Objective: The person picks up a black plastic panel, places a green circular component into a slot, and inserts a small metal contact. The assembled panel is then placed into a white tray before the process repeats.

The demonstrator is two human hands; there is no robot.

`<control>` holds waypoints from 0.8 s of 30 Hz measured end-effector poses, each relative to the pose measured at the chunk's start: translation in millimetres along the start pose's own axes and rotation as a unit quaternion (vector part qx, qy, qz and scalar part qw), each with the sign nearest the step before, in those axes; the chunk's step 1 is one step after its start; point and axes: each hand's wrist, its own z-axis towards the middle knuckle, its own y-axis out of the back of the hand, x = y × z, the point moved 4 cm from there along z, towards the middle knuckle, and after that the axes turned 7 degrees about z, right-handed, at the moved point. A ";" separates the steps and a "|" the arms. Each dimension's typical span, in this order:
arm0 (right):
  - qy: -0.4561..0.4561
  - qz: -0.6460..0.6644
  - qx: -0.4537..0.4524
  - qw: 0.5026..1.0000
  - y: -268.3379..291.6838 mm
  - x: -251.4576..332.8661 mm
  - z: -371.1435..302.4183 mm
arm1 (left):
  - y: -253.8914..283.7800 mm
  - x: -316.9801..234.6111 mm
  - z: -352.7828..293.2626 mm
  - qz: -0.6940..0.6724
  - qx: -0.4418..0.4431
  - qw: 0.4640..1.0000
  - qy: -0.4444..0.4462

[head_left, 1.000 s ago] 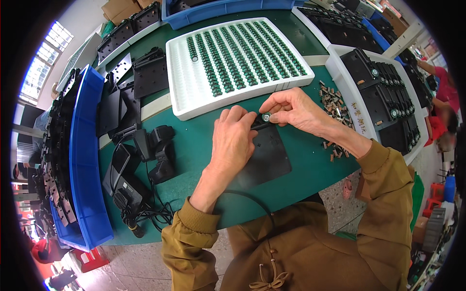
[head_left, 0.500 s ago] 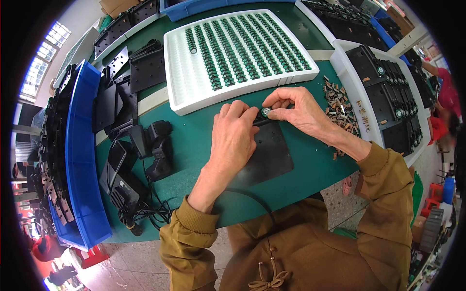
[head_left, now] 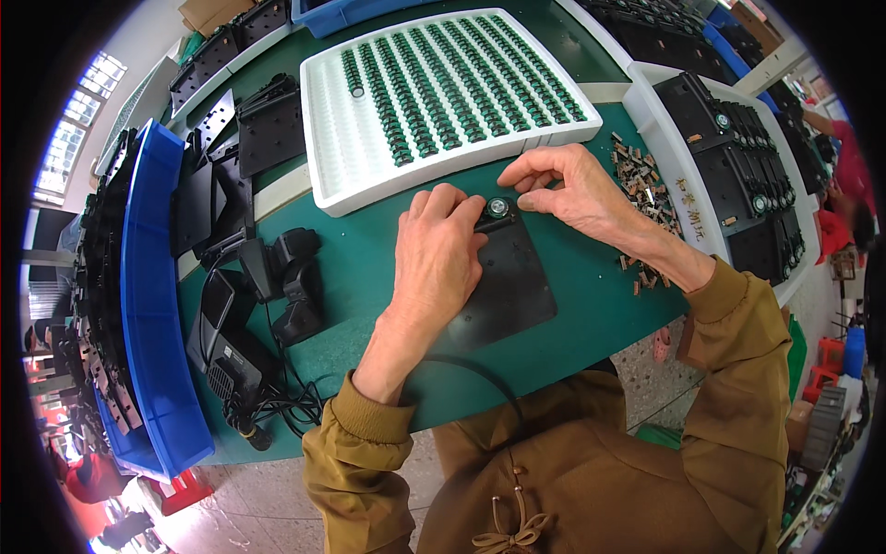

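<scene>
Left hand (head_left: 436,249) grips panel (head_left: 517,286); right hand (head_left: 577,189) hangs parted, empty. Seating disc (head_left: 498,207) seems the step; next likely needs pressing

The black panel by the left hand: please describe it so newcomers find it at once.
Find the white tray on the green tabletop. Nearer the person lies the black panel, a round silver-green part at its far end. Unlike the black panels left of the tray, it is partly covered by the left hand.
</scene>
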 end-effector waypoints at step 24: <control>0.011 -0.032 -0.053 0.998 -19.1 5.0 -2.6 | 4.4 -4.2 2.3 0.004 0.008 1.000 0.023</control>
